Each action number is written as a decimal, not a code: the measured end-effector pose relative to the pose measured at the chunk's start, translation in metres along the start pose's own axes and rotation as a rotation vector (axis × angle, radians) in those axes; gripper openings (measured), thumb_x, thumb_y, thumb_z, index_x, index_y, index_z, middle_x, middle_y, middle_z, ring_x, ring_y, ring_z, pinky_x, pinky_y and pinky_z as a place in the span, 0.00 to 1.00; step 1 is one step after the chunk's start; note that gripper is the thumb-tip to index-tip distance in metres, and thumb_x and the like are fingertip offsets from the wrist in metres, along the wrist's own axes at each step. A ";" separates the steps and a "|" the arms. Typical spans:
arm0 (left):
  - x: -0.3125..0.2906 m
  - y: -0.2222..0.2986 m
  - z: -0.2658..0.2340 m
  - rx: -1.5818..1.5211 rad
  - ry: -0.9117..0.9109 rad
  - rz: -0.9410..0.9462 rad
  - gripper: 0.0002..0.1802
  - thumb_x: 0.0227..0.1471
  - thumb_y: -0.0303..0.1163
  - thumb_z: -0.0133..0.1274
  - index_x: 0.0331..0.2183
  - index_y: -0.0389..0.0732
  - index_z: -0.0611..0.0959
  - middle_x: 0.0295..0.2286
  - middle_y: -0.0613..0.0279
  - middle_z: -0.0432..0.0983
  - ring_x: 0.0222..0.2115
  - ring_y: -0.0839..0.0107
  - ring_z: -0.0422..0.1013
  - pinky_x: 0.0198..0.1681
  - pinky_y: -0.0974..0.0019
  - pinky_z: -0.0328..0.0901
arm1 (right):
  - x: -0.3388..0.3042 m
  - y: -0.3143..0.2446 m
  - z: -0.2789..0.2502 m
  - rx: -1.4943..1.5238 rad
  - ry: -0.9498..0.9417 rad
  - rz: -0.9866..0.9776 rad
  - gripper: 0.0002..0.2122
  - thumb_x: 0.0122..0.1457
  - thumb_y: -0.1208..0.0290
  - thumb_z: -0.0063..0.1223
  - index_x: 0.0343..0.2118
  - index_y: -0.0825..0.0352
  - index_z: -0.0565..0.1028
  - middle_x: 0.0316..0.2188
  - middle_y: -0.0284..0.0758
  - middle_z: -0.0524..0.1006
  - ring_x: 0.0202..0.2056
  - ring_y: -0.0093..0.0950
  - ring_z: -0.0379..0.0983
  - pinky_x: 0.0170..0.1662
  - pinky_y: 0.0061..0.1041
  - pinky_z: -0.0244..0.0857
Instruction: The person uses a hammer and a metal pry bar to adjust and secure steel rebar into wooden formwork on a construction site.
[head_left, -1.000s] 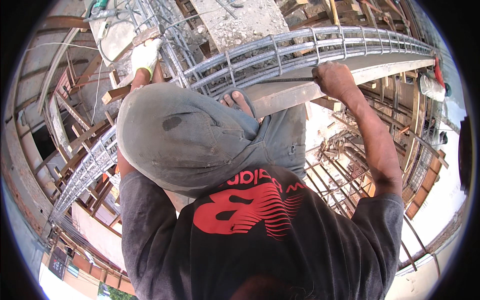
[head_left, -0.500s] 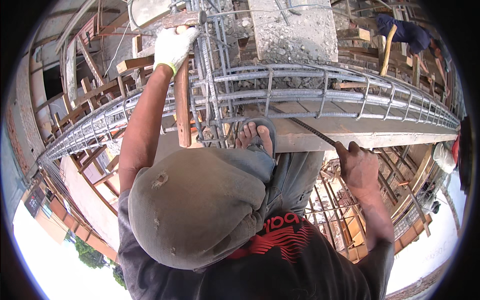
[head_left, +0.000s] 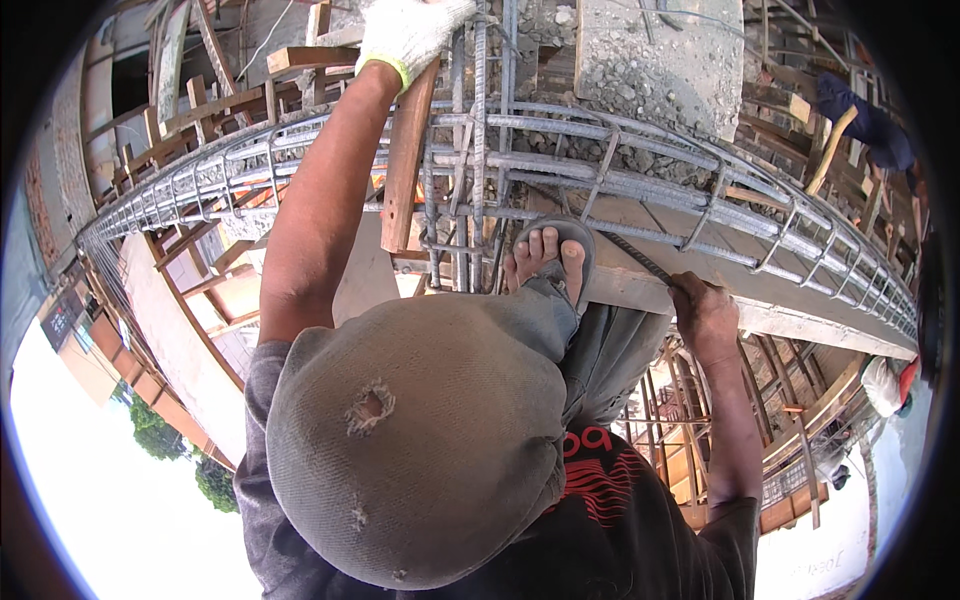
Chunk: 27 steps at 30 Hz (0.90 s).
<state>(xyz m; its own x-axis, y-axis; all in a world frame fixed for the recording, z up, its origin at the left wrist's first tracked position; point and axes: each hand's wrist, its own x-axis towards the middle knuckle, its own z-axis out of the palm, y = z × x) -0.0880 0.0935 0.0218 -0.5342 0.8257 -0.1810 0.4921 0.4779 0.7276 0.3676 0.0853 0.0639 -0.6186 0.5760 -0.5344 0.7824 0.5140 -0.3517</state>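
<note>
My left hand (head_left: 412, 38), in a white knit glove with a yellow-green cuff, is closed round the wooden handle of a hammer (head_left: 408, 165). The hammer's head lies beyond the top edge. My bare right hand (head_left: 704, 312) is wrapped round the near end of a dark ribbed steel bar (head_left: 640, 255). That bar slants up and left into a long cage of grey rebar (head_left: 640, 185), passing beside my sandalled foot (head_left: 548, 258). Its far end is lost among the bars. Upright rebars (head_left: 478, 150) rise just right of the hammer handle.
My bent knee (head_left: 420, 450) in worn trousers fills the lower middle. A concrete slab (head_left: 660, 60) strewn with rubble lies beyond the cage. Timber formwork (head_left: 740, 318) runs below it at right, over a drop with poles. Another person in dark blue (head_left: 865, 125) is at far right.
The view has shifted, so the cage and slab appear farther right. The hammer's head has passed out at the top. Both hands keep their hold.
</note>
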 end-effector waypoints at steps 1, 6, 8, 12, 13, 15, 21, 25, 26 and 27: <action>0.003 -0.002 0.000 0.023 0.047 0.034 0.15 0.46 0.41 0.56 0.28 0.37 0.84 0.22 0.55 0.79 0.25 0.64 0.75 0.33 0.60 0.67 | 0.002 -0.006 0.001 0.033 -0.025 0.008 0.06 0.57 0.68 0.56 0.37 0.56 0.78 0.28 0.40 0.80 0.28 0.44 0.77 0.31 0.41 0.71; -0.007 -0.004 -0.006 0.052 -0.039 -0.082 0.17 0.46 0.42 0.57 0.27 0.36 0.84 0.20 0.56 0.78 0.24 0.67 0.74 0.32 0.62 0.66 | -0.012 -0.036 -0.039 0.060 -0.070 0.110 0.06 0.56 0.69 0.56 0.37 0.58 0.78 0.24 0.41 0.79 0.29 0.46 0.77 0.32 0.44 0.70; -0.002 0.001 -0.002 0.050 -0.026 -0.082 0.17 0.46 0.42 0.57 0.26 0.35 0.84 0.21 0.57 0.78 0.24 0.67 0.74 0.32 0.62 0.66 | -0.006 -0.041 -0.006 -0.091 -0.072 0.176 0.05 0.55 0.68 0.57 0.35 0.59 0.78 0.23 0.42 0.79 0.28 0.46 0.77 0.32 0.44 0.70; 0.000 -0.007 0.002 -0.046 0.052 0.109 0.17 0.46 0.41 0.57 0.28 0.35 0.84 0.22 0.57 0.79 0.24 0.69 0.73 0.32 0.62 0.66 | 0.019 -0.047 0.013 0.028 0.063 0.137 0.09 0.55 0.67 0.58 0.39 0.57 0.77 0.24 0.42 0.79 0.30 0.48 0.76 0.33 0.44 0.69; 0.002 -0.003 -0.004 0.036 -0.067 -0.047 0.17 0.46 0.41 0.58 0.31 0.35 0.84 0.24 0.56 0.80 0.26 0.69 0.74 0.34 0.62 0.66 | 0.016 -0.050 0.013 0.039 0.089 0.143 0.09 0.55 0.66 0.58 0.40 0.57 0.77 0.24 0.43 0.79 0.30 0.48 0.76 0.33 0.44 0.69; 0.002 -0.010 -0.006 0.036 -0.086 -0.048 0.17 0.46 0.40 0.58 0.32 0.35 0.84 0.25 0.57 0.80 0.27 0.69 0.74 0.34 0.62 0.67 | 0.007 -0.048 0.025 0.064 0.097 0.195 0.10 0.55 0.66 0.58 0.41 0.56 0.77 0.24 0.43 0.79 0.30 0.48 0.76 0.33 0.44 0.69; -0.010 -0.041 -0.026 -0.243 -0.105 -0.173 0.23 0.49 0.43 0.58 0.41 0.33 0.82 0.36 0.54 0.79 0.37 0.66 0.73 0.42 0.63 0.66 | 0.000 -0.037 0.012 -0.071 0.021 0.036 0.04 0.56 0.69 0.56 0.34 0.59 0.77 0.23 0.40 0.79 0.28 0.46 0.76 0.31 0.42 0.70; -0.045 -0.059 -0.059 -0.377 0.066 -0.073 0.16 0.49 0.39 0.59 0.33 0.36 0.85 0.27 0.63 0.80 0.27 0.76 0.72 0.31 0.70 0.66 | 0.009 -0.016 -0.012 -0.048 0.042 -0.003 0.03 0.56 0.71 0.55 0.33 0.59 0.78 0.22 0.41 0.78 0.27 0.45 0.76 0.30 0.43 0.69; -0.052 -0.066 -0.063 -0.522 0.093 -0.091 0.14 0.50 0.37 0.59 0.33 0.35 0.85 0.26 0.66 0.79 0.26 0.80 0.70 0.30 0.71 0.65 | 0.014 -0.013 0.012 -0.070 0.054 -0.004 0.04 0.56 0.71 0.55 0.34 0.59 0.77 0.22 0.41 0.78 0.26 0.45 0.76 0.30 0.42 0.69; -0.060 -0.069 -0.064 -0.495 0.105 -0.076 0.14 0.50 0.37 0.59 0.32 0.35 0.85 0.25 0.66 0.78 0.25 0.79 0.69 0.29 0.71 0.64 | 0.019 -0.009 0.042 -0.095 0.069 -0.005 0.04 0.56 0.70 0.55 0.35 0.58 0.77 0.21 0.41 0.78 0.25 0.46 0.76 0.29 0.42 0.70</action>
<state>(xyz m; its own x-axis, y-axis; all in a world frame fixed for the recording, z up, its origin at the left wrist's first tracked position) -0.1338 -0.0084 0.0255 -0.6346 0.7474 -0.1965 0.0782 0.3151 0.9458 0.3517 0.0643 0.0246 -0.6282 0.6143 -0.4775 0.7712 0.5728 -0.2777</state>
